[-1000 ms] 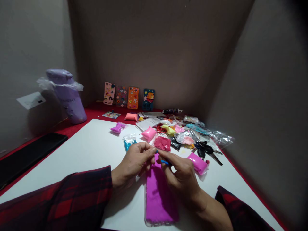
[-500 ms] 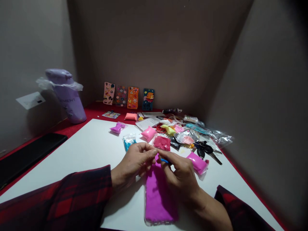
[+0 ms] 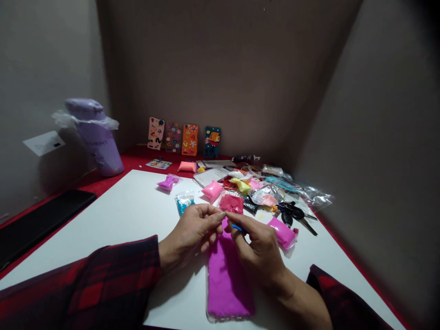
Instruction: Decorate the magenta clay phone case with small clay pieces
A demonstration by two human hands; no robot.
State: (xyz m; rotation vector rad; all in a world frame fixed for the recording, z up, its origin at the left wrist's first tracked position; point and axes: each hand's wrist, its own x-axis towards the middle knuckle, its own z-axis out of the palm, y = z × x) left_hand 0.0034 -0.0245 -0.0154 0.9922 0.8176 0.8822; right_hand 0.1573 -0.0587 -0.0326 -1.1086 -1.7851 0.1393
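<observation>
A clear phone case filled with magenta clay [image 3: 227,279] lies flat on the white board [image 3: 130,215] in front of me. My left hand [image 3: 192,233] hovers over its top end with fingertips pinched together; what they pinch is too small to name. Beside it, my right hand [image 3: 257,252] is closed around a thin blue tool [image 3: 237,227] whose tip points at the left fingertips. Both sleeves are red and black plaid.
Small bags of coloured clay [image 3: 213,190] and a magenta one [image 3: 283,233] lie beyond the hands, with black scissors [image 3: 295,215] and clear plastic bags at right. Several decorated phone cases [image 3: 189,139] lean on the back wall. A purple bin [image 3: 96,137] stands at left.
The right hand has drawn slightly toward me and lowered; the blue tool tip stays near the left fingertips. Left hand nearly still.
</observation>
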